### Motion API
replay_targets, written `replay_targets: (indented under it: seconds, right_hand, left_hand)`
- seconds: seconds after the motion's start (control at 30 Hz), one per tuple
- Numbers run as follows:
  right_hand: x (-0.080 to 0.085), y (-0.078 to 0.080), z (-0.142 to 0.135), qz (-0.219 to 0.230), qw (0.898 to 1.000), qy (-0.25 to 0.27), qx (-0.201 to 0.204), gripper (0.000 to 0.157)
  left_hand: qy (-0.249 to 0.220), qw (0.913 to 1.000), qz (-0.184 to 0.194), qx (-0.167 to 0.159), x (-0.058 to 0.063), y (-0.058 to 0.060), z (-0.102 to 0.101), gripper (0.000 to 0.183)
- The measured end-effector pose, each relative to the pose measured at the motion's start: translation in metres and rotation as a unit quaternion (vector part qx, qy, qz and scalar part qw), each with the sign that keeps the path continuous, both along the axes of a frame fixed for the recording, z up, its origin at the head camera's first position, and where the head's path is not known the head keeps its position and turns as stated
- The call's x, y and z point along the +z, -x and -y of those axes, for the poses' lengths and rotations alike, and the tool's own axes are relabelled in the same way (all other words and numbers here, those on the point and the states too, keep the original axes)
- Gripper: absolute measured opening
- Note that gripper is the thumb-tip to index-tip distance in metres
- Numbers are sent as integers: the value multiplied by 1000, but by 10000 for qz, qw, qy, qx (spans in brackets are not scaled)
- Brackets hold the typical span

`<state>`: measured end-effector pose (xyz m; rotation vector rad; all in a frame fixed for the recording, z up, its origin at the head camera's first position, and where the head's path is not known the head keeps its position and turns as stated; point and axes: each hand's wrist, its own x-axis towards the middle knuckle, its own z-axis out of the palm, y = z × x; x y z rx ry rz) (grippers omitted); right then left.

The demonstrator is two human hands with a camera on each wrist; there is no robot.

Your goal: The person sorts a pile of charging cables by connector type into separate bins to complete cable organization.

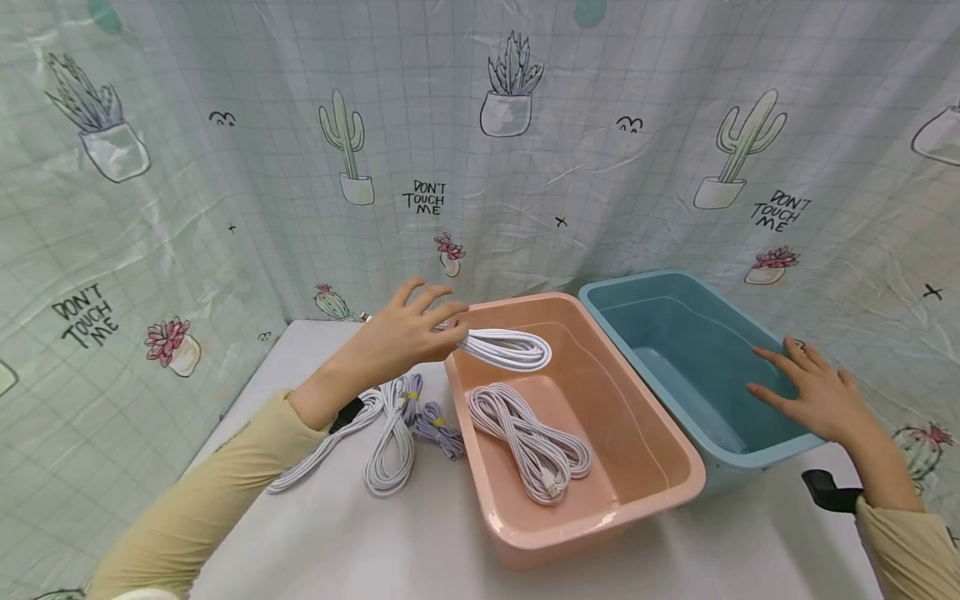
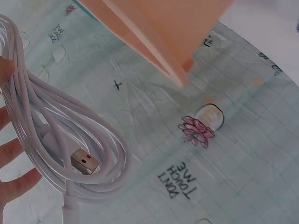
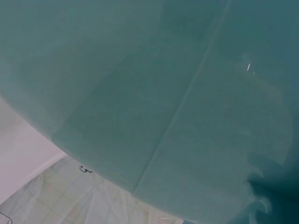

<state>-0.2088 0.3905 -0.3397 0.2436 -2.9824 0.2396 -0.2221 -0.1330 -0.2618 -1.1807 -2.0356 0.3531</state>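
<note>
My left hand [image 1: 408,332] pinches a coiled white USB cable [image 1: 516,348] over the left rim of a pink bin [image 1: 637,392]. Seen from the left wrist, a metal USB plug [image 2: 85,161] lies inside the cable's loops, with several fingers [image 2: 17,184] spread beside them. Another white cable bundle [image 1: 525,442] rests on the pink bin's floor, its connector near the front. Over the right side of a blue bin [image 1: 675,333], my right hand [image 1: 817,396] spreads its fingers and holds nothing. Only the blue bin's smooth wall [image 3: 154,102] fills most of the right wrist view.
Left of the pink bin, a white cable bundle [image 1: 390,458] and a purplish one [image 1: 438,429] with a yellow tie lie among others on the white table [image 1: 330,533]. A patterned curtain [image 1: 555,175] hangs behind and at both sides. The two bins stand side by side.
</note>
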Motion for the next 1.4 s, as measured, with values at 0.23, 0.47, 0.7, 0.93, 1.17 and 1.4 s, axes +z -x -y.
replay_targets:
  seconds: [0.23,0.47,0.7,0.93,1.17,1.4]
  right_hand:
    - [2,0,1,-14,10000,36,23,72]
    - [1,-1,1,-12,10000,52,20,71]
    - [1,-1,1,32,10000,67,-8,72]
    - [2,-1,2,-54,9999,100,0,71]
    - [2,0,3,-90,9999,111,-13,70]
    - [0,-1,2,-116,9999,118,11,70]
  left_hand:
    - [264,9995,-122,-76,-1,2,-17,28]
    - [516,9985,-69,-192,-3,3,-31,41]
    - [650,9971,235,-330,-6,6,-43,53]
    - [734,9961,254,-430,-14,9,-55,46]
    - [1025,9934,47,-510,-24,11,-63,31]
    - [1180,9910,-8,-625,-32,13,-69,23]
